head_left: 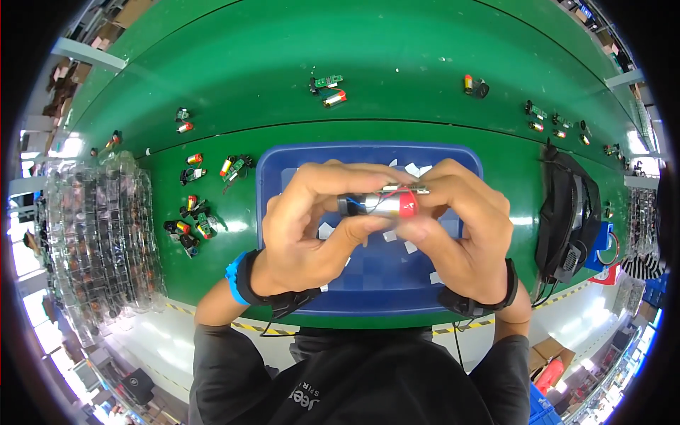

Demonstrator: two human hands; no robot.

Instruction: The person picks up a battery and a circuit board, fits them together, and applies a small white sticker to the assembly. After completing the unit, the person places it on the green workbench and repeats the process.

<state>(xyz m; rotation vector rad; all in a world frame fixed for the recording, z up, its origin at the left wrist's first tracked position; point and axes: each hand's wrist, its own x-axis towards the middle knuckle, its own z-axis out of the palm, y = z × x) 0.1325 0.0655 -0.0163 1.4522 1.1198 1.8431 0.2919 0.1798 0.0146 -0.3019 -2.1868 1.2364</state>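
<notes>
Over the blue tub, both of my hands hold a small battery assembly. It has a silver cylindrical battery with a red end, a black round cap on its left, thin red and blue wires, and a narrow circuit board along its top. My left hand pinches the capped end and middle between thumb and fingers. My right hand closes on the red end and the board, its thumb against the battery's lower edge. Small white pieces lie in the tub beneath.
Loose batteries with wired green boards lie on the green table at left, far middle and right. Stacked clear plastic trays stand at the left. A black bag lies right of the tub.
</notes>
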